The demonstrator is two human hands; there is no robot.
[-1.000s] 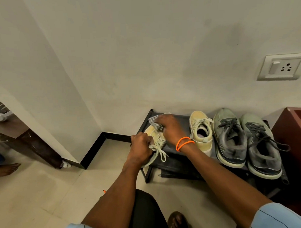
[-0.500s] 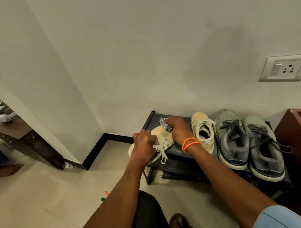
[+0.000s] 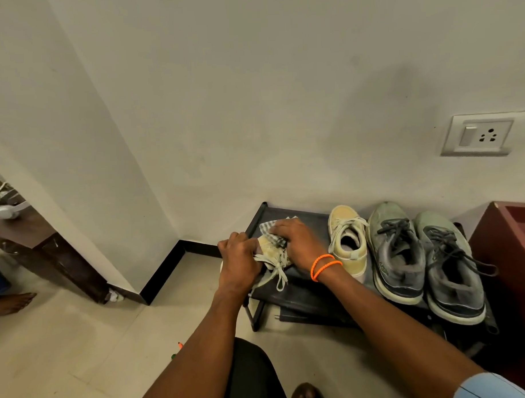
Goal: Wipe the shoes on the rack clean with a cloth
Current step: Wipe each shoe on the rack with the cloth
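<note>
A cream sneaker [image 3: 271,252] lies tilted at the left end of the black shoe rack [image 3: 306,289], its laces hanging over the front edge. My left hand [image 3: 238,260] grips its heel end. My right hand [image 3: 297,242], with orange bands at the wrist, presses a checked cloth [image 3: 271,226] onto the shoe's toe part. The matching cream sneaker [image 3: 347,239] stands upright beside it on the rack. Two grey-green sneakers [image 3: 395,250] [image 3: 449,266] with dark laces fill the rack's right side.
A dark red cabinet [image 3: 507,250] stands right of the rack. A wall socket [image 3: 480,134] is above it. A wooden table [image 3: 33,239] and another person's bare foot [image 3: 12,301] are at the far left. Small orange and green bits [image 3: 178,349] lie on the tiled floor.
The cream sneaker has been turned and shifted left over the rack's edge. My right hand with the cloth has slid along its top.
</note>
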